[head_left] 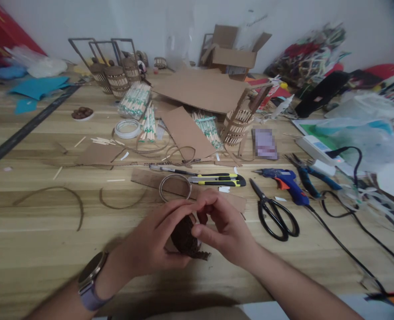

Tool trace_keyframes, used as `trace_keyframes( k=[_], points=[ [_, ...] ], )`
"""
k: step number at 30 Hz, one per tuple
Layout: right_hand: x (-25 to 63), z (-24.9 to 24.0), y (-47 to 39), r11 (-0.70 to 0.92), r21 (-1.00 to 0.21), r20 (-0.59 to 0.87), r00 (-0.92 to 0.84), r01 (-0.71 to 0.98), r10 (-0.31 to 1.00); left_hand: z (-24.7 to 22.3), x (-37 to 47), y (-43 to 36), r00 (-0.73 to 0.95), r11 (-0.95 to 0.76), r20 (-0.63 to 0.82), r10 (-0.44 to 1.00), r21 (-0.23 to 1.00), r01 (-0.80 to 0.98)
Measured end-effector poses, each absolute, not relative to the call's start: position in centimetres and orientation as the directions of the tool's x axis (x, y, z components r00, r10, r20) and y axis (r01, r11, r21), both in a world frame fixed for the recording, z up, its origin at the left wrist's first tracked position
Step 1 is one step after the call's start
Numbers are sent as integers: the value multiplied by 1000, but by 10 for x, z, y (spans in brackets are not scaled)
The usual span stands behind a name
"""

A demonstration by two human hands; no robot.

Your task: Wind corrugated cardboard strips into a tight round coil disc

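Observation:
My left hand [153, 240], with a watch on its wrist, wraps around a small dark brown rounded piece [182, 238] low over the front of the table. A ridged brown strip, like corrugated cardboard, sticks out from the piece's lower right side. The thumb and curled fingers of my right hand [220, 226] close on the piece's right edge; part of it is hidden behind the hands. Just beyond my fingers lie a ring [175, 187] and a flat cardboard strip [146, 180]. Scissors [275, 218] rest to the right of my right hand.
A yellow-black utility knife [220, 179], a blue glue gun [283, 180] with its cable, and pliers [308, 175] lie ahead and right. Farther back are a tape roll [126, 129], bundled sticks [135, 100], cardboard sheets [197, 89] and small stick-sided buckets [239, 126].

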State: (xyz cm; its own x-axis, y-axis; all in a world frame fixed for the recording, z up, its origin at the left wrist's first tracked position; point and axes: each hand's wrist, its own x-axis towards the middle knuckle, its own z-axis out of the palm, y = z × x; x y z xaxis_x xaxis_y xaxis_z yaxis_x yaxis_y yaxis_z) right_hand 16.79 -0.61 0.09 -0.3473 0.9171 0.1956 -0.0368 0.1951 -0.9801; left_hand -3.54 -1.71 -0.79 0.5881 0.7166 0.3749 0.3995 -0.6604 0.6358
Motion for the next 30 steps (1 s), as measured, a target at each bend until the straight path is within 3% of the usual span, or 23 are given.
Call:
trace_keyframes(
  k=[7,14,24,30],
  points=[
    [165,-1,-6,373,-923,320,-344,99,883,-8,-38,-19,521,-611,354,776,626,485],
    [171,8,1,460,-882,380,-420,105,824,-8,-39,-16,491,-629,401,773,584,513],
    [174,8,0,734,-630,592,-453,255,666,-6,-40,-18,493,-648,421,761,511,564],
    [179,8,5,710,-649,520,-522,274,677,-5,-41,-14,469,-641,438,767,472,606]
  ],
)
